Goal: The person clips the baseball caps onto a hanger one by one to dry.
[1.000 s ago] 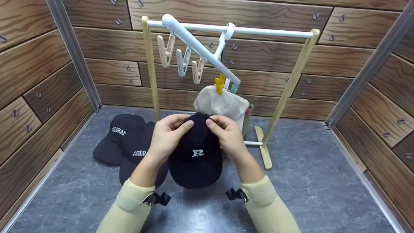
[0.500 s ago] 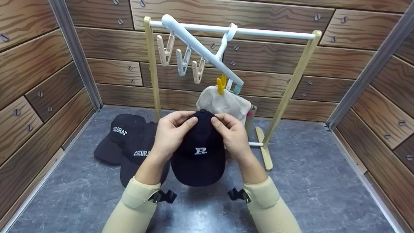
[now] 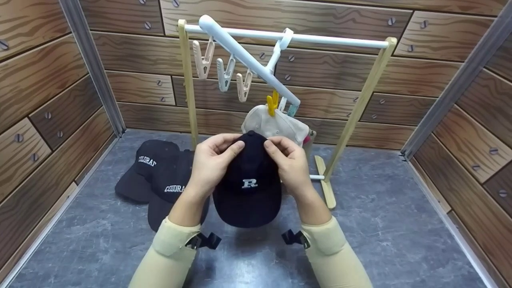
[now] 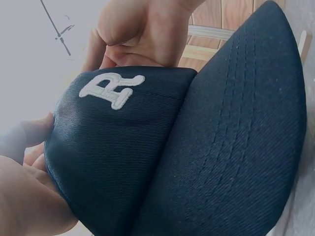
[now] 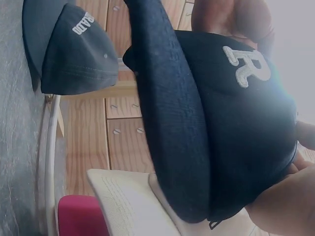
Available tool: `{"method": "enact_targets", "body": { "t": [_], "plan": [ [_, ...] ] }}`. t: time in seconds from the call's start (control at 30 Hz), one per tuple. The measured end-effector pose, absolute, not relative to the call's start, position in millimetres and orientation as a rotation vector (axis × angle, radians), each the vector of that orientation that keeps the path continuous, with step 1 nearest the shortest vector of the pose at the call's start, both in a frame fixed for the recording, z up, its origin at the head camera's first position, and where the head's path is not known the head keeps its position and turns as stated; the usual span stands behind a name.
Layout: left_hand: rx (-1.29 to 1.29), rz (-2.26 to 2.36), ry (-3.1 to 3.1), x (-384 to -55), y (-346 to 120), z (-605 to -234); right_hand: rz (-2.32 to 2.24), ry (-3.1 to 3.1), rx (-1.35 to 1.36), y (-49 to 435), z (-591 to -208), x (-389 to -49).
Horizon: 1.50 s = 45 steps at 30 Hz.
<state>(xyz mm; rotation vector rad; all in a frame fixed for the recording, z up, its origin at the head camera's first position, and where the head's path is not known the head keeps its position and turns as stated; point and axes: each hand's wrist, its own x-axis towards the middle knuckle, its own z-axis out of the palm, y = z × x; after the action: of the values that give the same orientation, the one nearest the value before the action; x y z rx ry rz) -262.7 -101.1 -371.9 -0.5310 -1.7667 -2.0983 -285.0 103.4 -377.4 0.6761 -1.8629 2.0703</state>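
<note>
A dark navy baseball cap (image 3: 251,200) with a white letter R hangs brim down between both hands, lifted over the floor. My left hand (image 3: 213,164) pinches its crown on the left, thumb in front and fingers behind. On the right side of the crown my right hand (image 3: 291,168) pinches it the same way. Behind it a beige cap (image 3: 264,122) hangs from a yellow clothespin (image 3: 272,104) on a white clip hanger (image 3: 248,60). In the right wrist view the navy cap's brim (image 5: 170,113) overlaps the beige cap (image 5: 123,199).
Two dark caps with white lettering, a rear cap (image 3: 158,162) and a front cap (image 3: 168,200), lie on the grey floor at left. Several pale clothespins (image 3: 225,74) dangle from the hanger. A rack with wooden posts (image 3: 360,108) and a white rail (image 3: 336,39) carries it.
Both hands have raised the navy cap slightly and shifted it a little to the right. Their pinch on the crown stays the same.
</note>
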Motion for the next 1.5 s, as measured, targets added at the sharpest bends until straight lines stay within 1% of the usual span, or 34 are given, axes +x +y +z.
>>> {"method": "enact_targets", "body": {
  "t": [0.23, 0.33, 0.57, 0.77, 1.13, 1.5],
  "plan": [
    [-0.505, -2.096, -1.746, -264, -104, -372, 2.019, -1.854, 0.681, 103, -368, -289],
    [-0.5, -2.096, -1.732, -265, -105, -373, 2.015, -1.858, 0.693, 101, -357, -293],
    [-0.51, -2.116, -1.711, -264, -106, -372, 2.05, -1.843, 0.826, 99, -329, -305],
    [-0.508, -2.106, -1.725, -262, -107, -371, 1.994, -1.899, 0.877, 92, -308, -314],
    [-0.501, -2.099, -1.735, -263, -108, -373, 1.911, -2.006, 0.768, 67, -272, -315],
    [-0.495, -2.102, -1.734, -262, -110, -372, 1.926, -2.022, 0.723, 53, -260, -315]
  ]
}}
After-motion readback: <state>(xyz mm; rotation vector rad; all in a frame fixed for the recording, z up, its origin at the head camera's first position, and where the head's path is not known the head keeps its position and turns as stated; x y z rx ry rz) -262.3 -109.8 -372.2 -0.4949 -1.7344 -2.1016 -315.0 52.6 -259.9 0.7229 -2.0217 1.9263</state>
